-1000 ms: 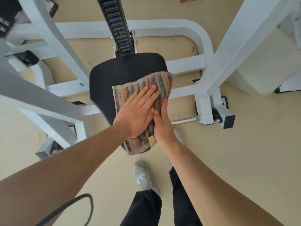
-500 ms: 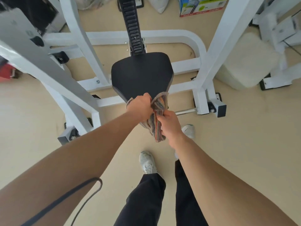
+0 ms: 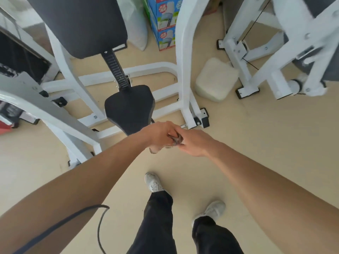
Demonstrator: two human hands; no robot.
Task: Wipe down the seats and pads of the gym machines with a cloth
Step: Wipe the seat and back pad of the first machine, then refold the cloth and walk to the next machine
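Observation:
The striped cloth (image 3: 175,141) is bunched up small between both hands, mostly hidden, with a bit hanging below my left hand. My left hand (image 3: 159,133) grips it from the left and my right hand (image 3: 192,143) holds it from the right, knuckles touching. Both hands hover in front of the black seat (image 3: 129,107) of the white-framed machine, just past its near edge and not touching it. The black back pad (image 3: 80,24) rises above the seat on a toothed black post (image 3: 117,70).
White frame tubes (image 3: 183,61) flank the seat on both sides. A pale cushion-like block (image 3: 214,79) lies on the floor to the right, beside another white machine (image 3: 275,52). Blue boxes (image 3: 163,21) stand at the back. Beige floor lies around my feet (image 3: 153,182).
The cloth lay flat on the seat under both hands, then was gathered up and lifted off. My hands pulled back from the seat, and the view rose to show the back pad.

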